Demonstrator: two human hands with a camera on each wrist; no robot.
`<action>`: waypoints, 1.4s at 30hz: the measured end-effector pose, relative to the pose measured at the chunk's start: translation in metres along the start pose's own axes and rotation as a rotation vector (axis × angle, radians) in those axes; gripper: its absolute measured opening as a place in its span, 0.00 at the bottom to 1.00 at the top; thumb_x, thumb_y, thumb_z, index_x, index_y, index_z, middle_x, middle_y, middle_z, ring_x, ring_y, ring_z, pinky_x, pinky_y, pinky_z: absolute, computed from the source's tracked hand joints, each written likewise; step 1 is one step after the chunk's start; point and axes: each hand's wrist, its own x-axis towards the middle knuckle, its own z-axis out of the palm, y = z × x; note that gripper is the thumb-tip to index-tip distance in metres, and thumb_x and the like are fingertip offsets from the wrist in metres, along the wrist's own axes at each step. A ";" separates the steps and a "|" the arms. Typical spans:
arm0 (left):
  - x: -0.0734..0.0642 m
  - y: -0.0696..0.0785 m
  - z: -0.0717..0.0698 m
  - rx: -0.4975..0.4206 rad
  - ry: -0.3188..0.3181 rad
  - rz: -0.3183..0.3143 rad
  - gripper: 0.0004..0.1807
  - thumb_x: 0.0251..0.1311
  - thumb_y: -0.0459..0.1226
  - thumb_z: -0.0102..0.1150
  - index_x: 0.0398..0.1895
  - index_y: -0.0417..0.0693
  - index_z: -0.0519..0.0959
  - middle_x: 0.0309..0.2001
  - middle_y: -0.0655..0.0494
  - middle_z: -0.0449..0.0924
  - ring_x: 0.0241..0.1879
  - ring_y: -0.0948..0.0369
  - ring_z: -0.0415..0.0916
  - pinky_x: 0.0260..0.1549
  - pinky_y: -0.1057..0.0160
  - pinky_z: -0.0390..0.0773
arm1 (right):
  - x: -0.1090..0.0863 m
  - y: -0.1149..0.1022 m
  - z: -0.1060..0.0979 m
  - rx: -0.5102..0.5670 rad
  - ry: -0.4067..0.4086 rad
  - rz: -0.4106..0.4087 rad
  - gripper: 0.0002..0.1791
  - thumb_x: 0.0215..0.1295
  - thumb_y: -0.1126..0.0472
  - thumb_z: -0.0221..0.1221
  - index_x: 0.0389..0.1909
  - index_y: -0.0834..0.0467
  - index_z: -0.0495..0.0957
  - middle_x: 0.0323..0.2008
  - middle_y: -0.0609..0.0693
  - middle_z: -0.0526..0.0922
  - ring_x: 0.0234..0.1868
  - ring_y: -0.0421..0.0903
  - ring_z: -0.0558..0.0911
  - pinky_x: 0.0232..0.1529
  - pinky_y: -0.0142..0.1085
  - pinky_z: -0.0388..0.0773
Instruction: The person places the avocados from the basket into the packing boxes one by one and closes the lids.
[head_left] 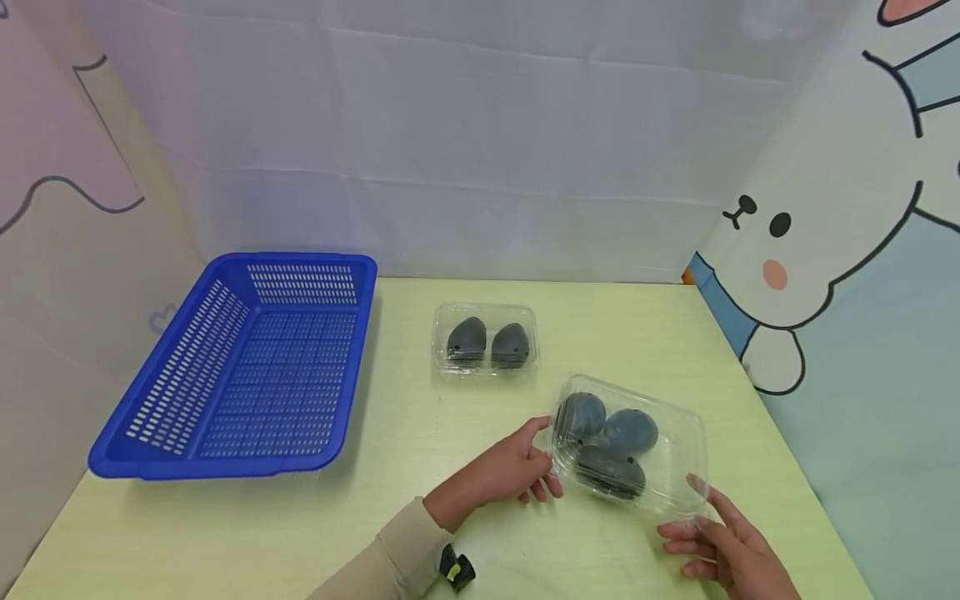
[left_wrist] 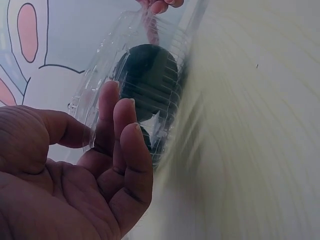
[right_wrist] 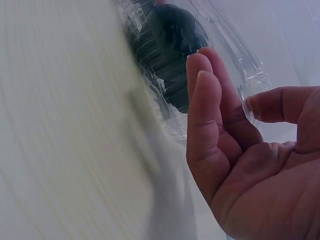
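A clear plastic clamshell box [head_left: 678,437] at the right of the table holds three dark blue-grey, egg-shaped items [head_left: 632,432]. My left hand [head_left: 506,471] pinches its left edge between thumb and fingers. At the opposite edge, my right hand [head_left: 738,546] grips the lower right corner, thumb on top. Both wrist views show the box [left_wrist: 95,95] tilted, with a shadow on the table beside it. A second clear box [head_left: 486,312], farther back, contains two similar dark items [head_left: 511,343]; neither hand touches it.
A blue perforated plastic basket [head_left: 347,400] stands on the left of the pale yellow table [head_left: 405,417]. White cloth [head_left: 465,150] hangs behind the table, and printed panels with cartoon figures [head_left: 847,217] flank it. A dark wrist strap [head_left: 456,568] sits near the left sleeve.
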 end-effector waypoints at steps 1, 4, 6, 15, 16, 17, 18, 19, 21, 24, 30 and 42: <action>0.000 0.000 0.000 0.002 0.002 -0.001 0.34 0.79 0.36 0.47 0.83 0.51 0.49 0.34 0.50 0.88 0.29 0.59 0.81 0.26 0.63 0.74 | 0.000 0.000 0.000 -0.003 0.001 0.003 0.21 0.86 0.58 0.39 0.57 0.22 0.64 0.48 0.50 0.89 0.49 0.46 0.88 0.46 0.41 0.84; 0.000 0.000 0.000 0.006 0.002 0.001 0.34 0.79 0.36 0.46 0.83 0.50 0.49 0.34 0.50 0.88 0.29 0.59 0.81 0.26 0.63 0.74 | 0.000 0.000 0.000 0.000 -0.005 0.005 0.22 0.86 0.58 0.40 0.57 0.21 0.64 0.49 0.50 0.89 0.49 0.46 0.88 0.46 0.41 0.84; 0.001 0.000 0.000 0.007 0.000 0.001 0.34 0.79 0.36 0.46 0.83 0.50 0.49 0.34 0.50 0.88 0.29 0.59 0.81 0.26 0.63 0.74 | 0.000 0.000 -0.001 0.001 -0.021 0.000 0.21 0.86 0.58 0.40 0.57 0.21 0.64 0.49 0.50 0.89 0.50 0.46 0.88 0.46 0.41 0.84; 0.001 -0.001 -0.001 0.012 -0.006 0.002 0.34 0.78 0.36 0.46 0.83 0.49 0.49 0.34 0.50 0.88 0.29 0.59 0.81 0.27 0.63 0.75 | 0.002 0.001 -0.002 -0.008 -0.007 0.014 0.19 0.86 0.56 0.42 0.59 0.22 0.62 0.49 0.50 0.89 0.50 0.46 0.87 0.47 0.42 0.84; 0.001 -0.001 -0.001 0.011 -0.006 0.002 0.34 0.78 0.36 0.46 0.83 0.49 0.49 0.34 0.50 0.88 0.29 0.59 0.81 0.27 0.63 0.75 | 0.002 0.001 -0.002 -0.013 0.000 0.016 0.19 0.86 0.56 0.43 0.60 0.22 0.61 0.49 0.50 0.89 0.50 0.46 0.87 0.47 0.42 0.84; 0.001 -0.001 -0.001 0.011 -0.006 0.002 0.34 0.78 0.36 0.46 0.83 0.49 0.49 0.34 0.50 0.88 0.29 0.59 0.81 0.27 0.63 0.75 | 0.002 0.001 -0.001 -0.017 0.013 0.021 0.19 0.85 0.55 0.43 0.61 0.23 0.60 0.49 0.50 0.89 0.50 0.46 0.87 0.47 0.42 0.84; 0.001 -0.001 -0.001 0.011 -0.005 0.003 0.34 0.78 0.36 0.46 0.83 0.49 0.49 0.34 0.50 0.88 0.29 0.59 0.81 0.27 0.63 0.75 | 0.003 0.001 -0.001 -0.018 0.023 0.027 0.19 0.85 0.55 0.44 0.61 0.23 0.60 0.49 0.51 0.89 0.50 0.47 0.87 0.47 0.42 0.84; 0.001 -0.001 -0.001 0.010 -0.005 0.003 0.34 0.78 0.36 0.46 0.83 0.49 0.49 0.34 0.50 0.88 0.29 0.59 0.81 0.27 0.63 0.75 | 0.003 0.001 -0.001 -0.020 0.028 0.028 0.19 0.85 0.55 0.44 0.62 0.24 0.59 0.50 0.51 0.89 0.50 0.47 0.87 0.47 0.42 0.84; 0.000 -0.001 -0.001 0.009 -0.004 0.004 0.34 0.78 0.36 0.46 0.83 0.49 0.49 0.34 0.50 0.88 0.29 0.59 0.81 0.27 0.63 0.75 | 0.003 0.001 -0.001 -0.025 0.032 0.028 0.19 0.85 0.55 0.44 0.62 0.25 0.58 0.50 0.51 0.89 0.50 0.47 0.87 0.47 0.42 0.84; 0.000 -0.001 -0.001 0.008 -0.004 0.003 0.34 0.79 0.36 0.46 0.83 0.50 0.49 0.34 0.50 0.88 0.29 0.59 0.81 0.27 0.63 0.75 | 0.003 0.000 -0.002 -0.020 0.031 0.026 0.19 0.85 0.55 0.44 0.61 0.24 0.59 0.50 0.51 0.89 0.50 0.47 0.87 0.47 0.42 0.84; 0.000 0.000 0.000 0.010 -0.004 -0.004 0.34 0.79 0.36 0.46 0.83 0.50 0.49 0.34 0.50 0.88 0.29 0.59 0.81 0.27 0.62 0.75 | 0.003 0.001 -0.002 -0.026 0.024 0.022 0.19 0.85 0.55 0.44 0.61 0.22 0.60 0.49 0.51 0.89 0.50 0.47 0.88 0.46 0.42 0.84; 0.001 0.000 0.002 0.032 0.019 0.002 0.34 0.77 0.37 0.47 0.82 0.51 0.50 0.33 0.52 0.88 0.29 0.59 0.82 0.27 0.62 0.75 | 0.004 0.002 -0.002 0.012 0.054 0.065 0.29 0.84 0.57 0.43 0.74 0.25 0.49 0.49 0.53 0.89 0.50 0.48 0.88 0.45 0.42 0.85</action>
